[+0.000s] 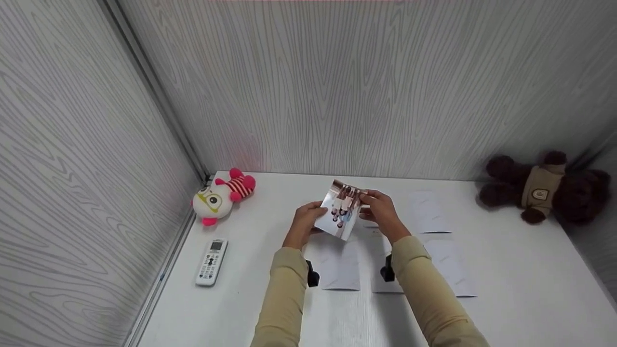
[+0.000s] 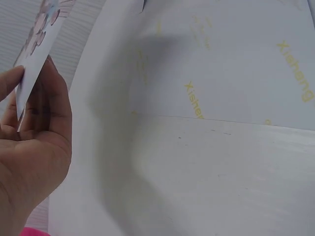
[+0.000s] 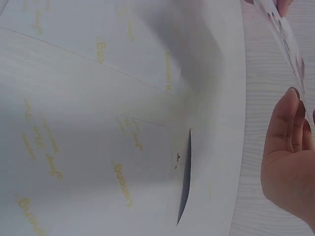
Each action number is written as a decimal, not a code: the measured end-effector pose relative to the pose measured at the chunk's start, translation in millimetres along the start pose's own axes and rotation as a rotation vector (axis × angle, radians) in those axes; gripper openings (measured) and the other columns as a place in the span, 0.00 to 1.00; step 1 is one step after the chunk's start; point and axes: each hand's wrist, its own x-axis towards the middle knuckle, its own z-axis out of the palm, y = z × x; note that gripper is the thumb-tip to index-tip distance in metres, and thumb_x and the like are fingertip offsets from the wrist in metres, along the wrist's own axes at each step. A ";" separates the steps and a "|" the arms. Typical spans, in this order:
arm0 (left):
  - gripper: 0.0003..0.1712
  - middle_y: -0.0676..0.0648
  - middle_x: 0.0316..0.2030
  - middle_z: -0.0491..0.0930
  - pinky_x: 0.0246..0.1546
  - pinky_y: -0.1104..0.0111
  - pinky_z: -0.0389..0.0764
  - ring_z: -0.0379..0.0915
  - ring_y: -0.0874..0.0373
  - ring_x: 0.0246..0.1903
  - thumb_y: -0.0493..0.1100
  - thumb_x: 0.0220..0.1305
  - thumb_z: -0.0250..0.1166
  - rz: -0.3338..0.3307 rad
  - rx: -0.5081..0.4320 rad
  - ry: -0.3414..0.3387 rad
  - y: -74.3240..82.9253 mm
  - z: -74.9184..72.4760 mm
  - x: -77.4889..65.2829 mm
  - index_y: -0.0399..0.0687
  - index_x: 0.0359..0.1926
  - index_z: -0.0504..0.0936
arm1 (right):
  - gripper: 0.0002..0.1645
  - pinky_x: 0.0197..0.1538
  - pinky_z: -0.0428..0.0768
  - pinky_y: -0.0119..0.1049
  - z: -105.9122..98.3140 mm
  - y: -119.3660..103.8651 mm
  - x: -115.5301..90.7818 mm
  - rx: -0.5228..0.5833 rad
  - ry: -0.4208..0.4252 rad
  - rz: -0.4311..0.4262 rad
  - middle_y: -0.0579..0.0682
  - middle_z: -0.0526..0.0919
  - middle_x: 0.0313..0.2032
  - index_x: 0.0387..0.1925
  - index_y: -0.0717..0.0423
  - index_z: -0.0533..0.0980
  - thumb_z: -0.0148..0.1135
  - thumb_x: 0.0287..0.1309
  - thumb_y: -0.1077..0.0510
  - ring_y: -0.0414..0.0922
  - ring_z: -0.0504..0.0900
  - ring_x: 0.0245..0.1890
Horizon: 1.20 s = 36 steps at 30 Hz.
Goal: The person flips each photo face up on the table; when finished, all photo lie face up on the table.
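Aloft, photo (image 1: pixel 341 210) between both hands (image 1: pixel 302 222) (image 1: pixel 382 211)

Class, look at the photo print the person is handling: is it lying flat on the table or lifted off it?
Lifted off: the photo print is tilted above the table, pinched by the left hand and right hand.

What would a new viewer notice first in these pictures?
First, the printed photo held up over the middle of the white table, gripped by the left hand and the right hand on either side. Then the toys: a red-and-white plush in the far left corner and a dark brown teddy bear at the far right.
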 end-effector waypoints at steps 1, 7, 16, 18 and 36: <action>0.22 0.43 0.50 0.85 0.37 0.63 0.85 0.83 0.54 0.41 0.45 0.68 0.64 -0.001 0.007 -0.001 0.1 -0.4 -0.5 0.46 0.61 0.81 | 0.22 0.35 0.84 0.30 -0.5 0.3 0.0 -0.003 0.003 0.000 0.49 0.82 0.42 0.64 0.57 0.74 0.55 0.75 0.54 0.39 0.82 0.30; 0.23 0.44 0.46 0.87 0.34 0.66 0.84 0.84 0.57 0.36 0.48 0.67 0.66 0.003 0.047 -0.003 -0.9 -3.0 -3.0 0.46 0.60 0.82 | 0.20 0.33 0.83 0.30 -3.2 4.2 -1.4 -0.055 -0.003 -0.026 0.45 0.83 0.34 0.62 0.59 0.76 0.55 0.74 0.55 0.37 0.81 0.27; 0.25 0.45 0.40 0.86 0.31 0.68 0.84 0.83 0.58 0.29 0.44 0.67 0.67 -0.021 -0.072 0.051 -5.3 -4.2 -1.8 0.44 0.63 0.78 | 0.20 0.32 0.85 0.29 -6.3 4.7 -2.8 0.052 0.035 -0.024 0.48 0.81 0.35 0.62 0.64 0.72 0.53 0.75 0.58 0.38 0.82 0.26; 0.25 0.44 0.40 0.85 0.30 0.68 0.85 0.84 0.57 0.28 0.43 0.66 0.68 -0.024 -0.118 0.084 -5.2 -3.6 -0.8 0.43 0.62 0.77 | 0.19 0.33 0.85 0.30 -5.8 4.5 -3.0 0.091 0.034 -0.013 0.50 0.82 0.35 0.61 0.64 0.71 0.52 0.75 0.59 0.39 0.83 0.28; 0.27 0.40 0.50 0.81 0.34 0.67 0.85 0.81 0.54 0.34 0.48 0.75 0.57 0.048 -0.138 0.193 -2.5 -2.3 -1.5 0.41 0.69 0.71 | 0.25 0.36 0.85 0.33 -4.9 11.3 -3.1 0.032 -0.036 0.000 0.53 0.81 0.45 0.67 0.60 0.69 0.52 0.76 0.54 0.40 0.82 0.30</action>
